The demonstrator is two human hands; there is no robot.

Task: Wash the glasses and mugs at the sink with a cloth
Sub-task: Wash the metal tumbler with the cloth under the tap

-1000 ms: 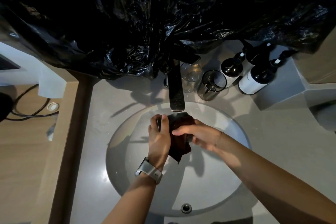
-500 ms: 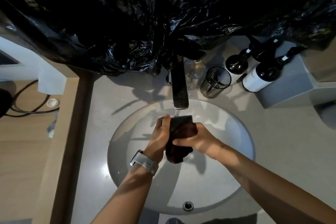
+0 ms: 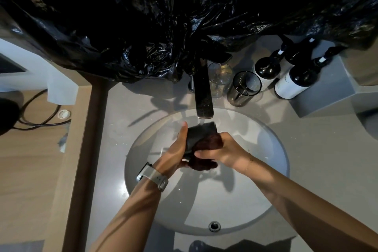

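Observation:
Over the round white sink [image 3: 266, 170] my left hand [image 3: 176, 149] grips a dark smoked glass [image 3: 199, 133], tilted with its rim toward the black faucet [image 3: 203, 96]. A thin stream of water falls from the spout onto the glass. My right hand [image 3: 223, 149] holds a dark brown cloth [image 3: 208, 145] pressed against the glass's side; the cloth's tail hangs below. Behind the faucet on the counter stand a clear glass [image 3: 221, 80] and a dark glass tumbler [image 3: 244, 88].
Crinkled black plastic sheeting [image 3: 163, 16] hangs over the back of the counter. Two dark pump bottles [image 3: 294, 80] with white labels stand at the back right beside a grey box [image 3: 327, 96]. A wooden ledge [image 3: 30, 159] with a black cable lies left. The drain [image 3: 214, 226] is near me.
The glass has come out from under the cloth and tilted up toward the spout. My right hand has slid the cloth down to the glass's lower side.

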